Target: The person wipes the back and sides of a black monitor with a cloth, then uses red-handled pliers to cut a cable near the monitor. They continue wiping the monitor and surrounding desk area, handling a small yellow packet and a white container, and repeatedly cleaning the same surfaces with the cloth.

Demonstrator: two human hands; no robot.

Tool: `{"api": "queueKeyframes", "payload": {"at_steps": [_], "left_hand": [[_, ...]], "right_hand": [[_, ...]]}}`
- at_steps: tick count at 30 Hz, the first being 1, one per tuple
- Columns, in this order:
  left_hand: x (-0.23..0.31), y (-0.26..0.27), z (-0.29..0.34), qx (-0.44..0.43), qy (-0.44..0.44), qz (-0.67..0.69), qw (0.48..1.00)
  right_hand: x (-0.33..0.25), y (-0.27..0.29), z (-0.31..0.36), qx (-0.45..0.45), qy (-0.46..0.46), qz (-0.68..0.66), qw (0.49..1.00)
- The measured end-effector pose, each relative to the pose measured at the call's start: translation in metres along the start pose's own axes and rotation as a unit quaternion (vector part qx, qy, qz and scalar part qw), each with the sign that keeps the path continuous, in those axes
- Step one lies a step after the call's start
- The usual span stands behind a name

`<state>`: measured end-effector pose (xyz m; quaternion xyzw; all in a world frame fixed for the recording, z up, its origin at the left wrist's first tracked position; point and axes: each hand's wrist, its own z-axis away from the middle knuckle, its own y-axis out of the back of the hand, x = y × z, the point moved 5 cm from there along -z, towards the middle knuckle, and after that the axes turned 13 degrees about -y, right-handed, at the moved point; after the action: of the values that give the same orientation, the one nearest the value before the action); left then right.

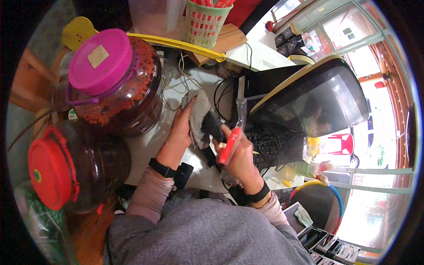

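My left hand (177, 132) is closed on a fluffy grey cloth (199, 108), with its fingers pointing away from me. The cloth lies against a black object (213, 124) whose kind I cannot make out. Just to the right, my right hand (240, 159) is curled round a narrow red item in a clear plastic wrapper (230, 145); the wrapper's loose end sticks up past the knuckles. The right fingertips are beside the black object, and whether they also grip it is hidden. Both hands are over the white tabletop (152, 143).
Two big dark jars stand at left, one with a magenta lid (100, 62), one with a red lid (46, 174). A yellow fly swatter (168, 40) and a green basket (205, 24) are behind. A monitor (316, 99) leans at right, above a keyboard (265, 145) and tangled cables.
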<state>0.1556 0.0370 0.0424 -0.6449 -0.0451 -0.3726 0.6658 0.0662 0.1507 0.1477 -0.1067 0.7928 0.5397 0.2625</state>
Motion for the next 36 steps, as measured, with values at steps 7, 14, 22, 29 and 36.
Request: {"api": "queueKeyframes", "payload": {"at_steps": [7, 14, 22, 29, 36], "left_hand": [[0.004, -0.023, 0.028, -0.111, -0.073, -0.164, 0.977], [0.013, -0.010, 0.024, 0.023, -0.085, -0.161, 0.983], [0.028, -0.009, 0.015, -0.082, 0.065, -0.179, 0.978], [0.003, -0.017, 0.025, -0.003, 0.123, 0.045, 0.991], [0.017, -0.041, 0.023, -0.154, -0.021, 0.108, 0.982]], "right_hand": [[-0.003, -0.001, -0.001, -0.037, 0.023, -0.008, 0.999], [-0.007, -0.001, 0.008, -0.047, 0.052, -0.020, 0.997], [-0.015, 0.012, 0.014, -0.080, 0.063, -0.026, 0.995], [0.011, 0.024, -0.006, -0.096, -0.176, -0.240, 0.950], [0.031, 0.029, -0.029, -0.075, -0.299, -0.376, 0.874]]}}
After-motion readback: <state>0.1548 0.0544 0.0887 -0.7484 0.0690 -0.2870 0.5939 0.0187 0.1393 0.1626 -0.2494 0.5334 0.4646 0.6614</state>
